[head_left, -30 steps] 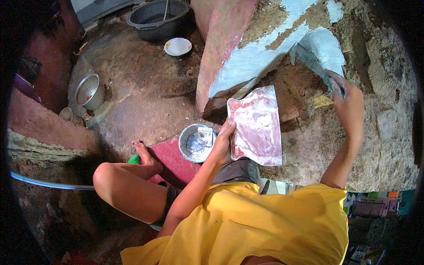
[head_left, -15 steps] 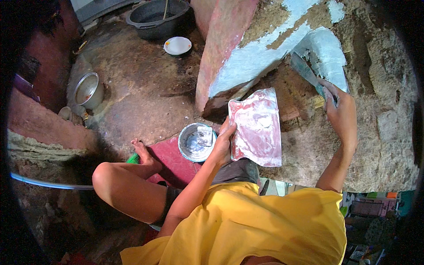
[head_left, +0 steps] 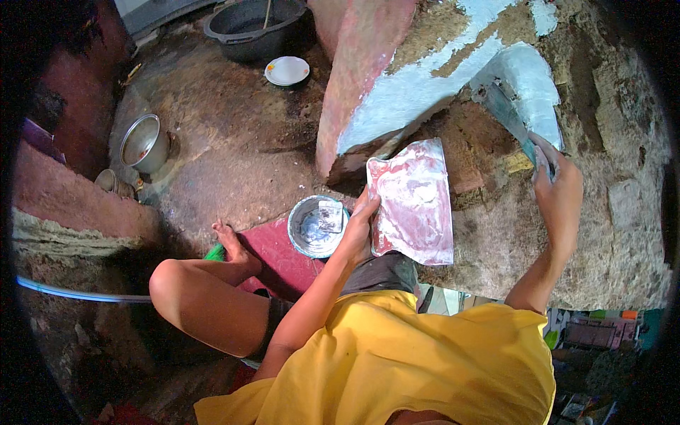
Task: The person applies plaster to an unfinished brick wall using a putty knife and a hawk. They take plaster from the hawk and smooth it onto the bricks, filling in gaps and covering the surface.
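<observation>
My right hand (head_left: 556, 173) grips the handle of a putty knife (head_left: 508, 113), its blade against the pale blue-white coating (head_left: 528, 74) on the rough wall. In my left hand (head_left: 360, 230) is a flat reddish sheet (head_left: 412, 202) with wavy edges, smeared with white paste and a thicker dab near its middle. My fingers close over its left edge. Just left of that hand stands a round tub (head_left: 304, 230) with white residue inside and a small pale rectangular piece (head_left: 330, 217) in it.
A pinkish wall corner (head_left: 347, 92) juts out ahead. On the stained floor stand a large dark basin (head_left: 258, 44), a white plate (head_left: 287, 71) and a metal pot (head_left: 150, 152). A red mat (head_left: 276, 258) lies by my bare foot (head_left: 230, 241).
My right hand has shifted slightly right and down with the putty knife, whose blade has slid along the coated recess. My left hand and the sheet stay nearly still.
</observation>
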{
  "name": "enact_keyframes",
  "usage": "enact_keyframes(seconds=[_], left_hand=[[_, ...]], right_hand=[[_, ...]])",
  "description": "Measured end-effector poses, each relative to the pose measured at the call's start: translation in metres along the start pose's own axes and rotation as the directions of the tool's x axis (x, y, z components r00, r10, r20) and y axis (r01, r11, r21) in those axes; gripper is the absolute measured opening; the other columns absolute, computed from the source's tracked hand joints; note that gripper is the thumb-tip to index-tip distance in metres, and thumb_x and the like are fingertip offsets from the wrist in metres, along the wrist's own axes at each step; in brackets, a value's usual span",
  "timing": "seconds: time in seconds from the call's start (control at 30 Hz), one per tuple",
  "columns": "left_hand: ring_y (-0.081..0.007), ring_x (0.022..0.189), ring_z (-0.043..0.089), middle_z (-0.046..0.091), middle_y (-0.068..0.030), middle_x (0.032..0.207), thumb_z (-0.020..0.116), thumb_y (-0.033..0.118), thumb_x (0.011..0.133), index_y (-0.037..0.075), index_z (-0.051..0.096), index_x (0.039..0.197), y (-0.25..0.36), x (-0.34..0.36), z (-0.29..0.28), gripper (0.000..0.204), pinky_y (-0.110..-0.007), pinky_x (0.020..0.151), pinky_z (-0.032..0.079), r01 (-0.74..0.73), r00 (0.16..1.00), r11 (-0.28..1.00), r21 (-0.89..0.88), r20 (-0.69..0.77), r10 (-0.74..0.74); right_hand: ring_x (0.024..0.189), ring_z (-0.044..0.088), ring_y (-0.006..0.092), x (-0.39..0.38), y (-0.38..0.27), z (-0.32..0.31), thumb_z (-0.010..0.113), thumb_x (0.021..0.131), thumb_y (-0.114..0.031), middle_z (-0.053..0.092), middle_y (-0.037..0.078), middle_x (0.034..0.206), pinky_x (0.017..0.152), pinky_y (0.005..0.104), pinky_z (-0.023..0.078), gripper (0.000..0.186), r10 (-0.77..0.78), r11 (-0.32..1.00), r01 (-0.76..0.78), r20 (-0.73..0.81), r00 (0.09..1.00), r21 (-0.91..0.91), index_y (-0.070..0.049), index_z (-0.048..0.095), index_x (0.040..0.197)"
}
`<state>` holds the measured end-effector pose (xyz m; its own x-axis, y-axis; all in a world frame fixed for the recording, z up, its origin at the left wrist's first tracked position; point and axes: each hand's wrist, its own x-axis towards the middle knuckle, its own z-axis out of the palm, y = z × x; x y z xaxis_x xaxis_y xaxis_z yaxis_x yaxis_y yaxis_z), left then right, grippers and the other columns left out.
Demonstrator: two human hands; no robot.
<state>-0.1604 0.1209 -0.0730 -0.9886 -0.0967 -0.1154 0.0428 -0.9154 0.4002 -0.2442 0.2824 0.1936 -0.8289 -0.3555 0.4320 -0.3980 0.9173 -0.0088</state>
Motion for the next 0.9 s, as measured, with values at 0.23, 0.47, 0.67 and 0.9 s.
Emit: enact_keyframes(seconds=[0.23, 0.47, 0.67, 0.9], left_hand=[[-0.0175, 0.116, 0.041, 0.038, -0.0080, 0.131, 0.038, 0.017, 0.091, 0.004, 0.027, 0.133, 0.000, 0.001, -0.002, 0.046, -0.030, 0.098, 0.033, -0.014, 1.000, 1.000, 0.000, -0.014, 0.014], [-0.0174, 0.111, 0.047, 0.045, -0.0101, 0.125, 0.043, 0.019, 0.090, 0.001, 0.030, 0.131, 0.037, -0.008, -0.002, 0.047, -0.030, 0.094, 0.038, 0.023, 0.996, 0.997, 0.071, -0.086, -0.017], [-0.0164, 0.102, 0.054, 0.052, -0.0092, 0.117, 0.048, 0.019, 0.087, 0.001, 0.036, 0.127, 0.065, -0.020, -0.002, 0.045, -0.029, 0.089, 0.043, -0.034, 0.999, 0.999, 0.009, -0.005, 0.034], [-0.0175, 0.102, 0.054, 0.052, -0.0101, 0.116, 0.050, 0.018, 0.086, -0.001, 0.039, 0.125, 0.079, -0.032, -0.006, 0.045, -0.030, 0.089, 0.042, -0.113, 0.993, 0.993, 0.038, -0.019, 0.114]], right_hand=[[0.086, 0.060, 0.0325, -0.019, -0.005, -0.016, 0.053, 0.081, -0.010, 0.061, 0.018, 0.094, 0.074, 0.0349, 0.046, 0.026, -0.161, 0.974, 0.156, 0.021, 0.987, 0.168, -0.011, 0.060, 0.106], [0.061, 0.058, 0.0147, -0.018, 0.010, -0.007, 0.054, 0.083, -0.011, 0.063, 0.009, 0.079, 0.055, 0.0236, 0.044, 0.024, -0.345, 0.754, -0.011, 0.411, 0.844, 0.657, -0.003, 0.060, 0.105], [0.047, 0.045, 0.0035, -0.024, 0.043, 0.078, 0.058, 0.081, -0.014, 0.060, 0.002, 0.070, 0.039, 0.0178, 0.034, 0.026, -0.446, 0.402, -0.418, 0.573, 0.687, 0.814, 0.000, 0.060, 0.102], [0.048, 0.047, 0.0031, -0.021, 0.052, 0.100, 0.061, 0.080, -0.019, 0.061, 0.002, 0.072, 0.039, 0.0180, 0.034, 0.029, -0.493, 0.428, -0.442, 0.614, 0.616, 0.788, 0.000, 0.062, 0.101]])
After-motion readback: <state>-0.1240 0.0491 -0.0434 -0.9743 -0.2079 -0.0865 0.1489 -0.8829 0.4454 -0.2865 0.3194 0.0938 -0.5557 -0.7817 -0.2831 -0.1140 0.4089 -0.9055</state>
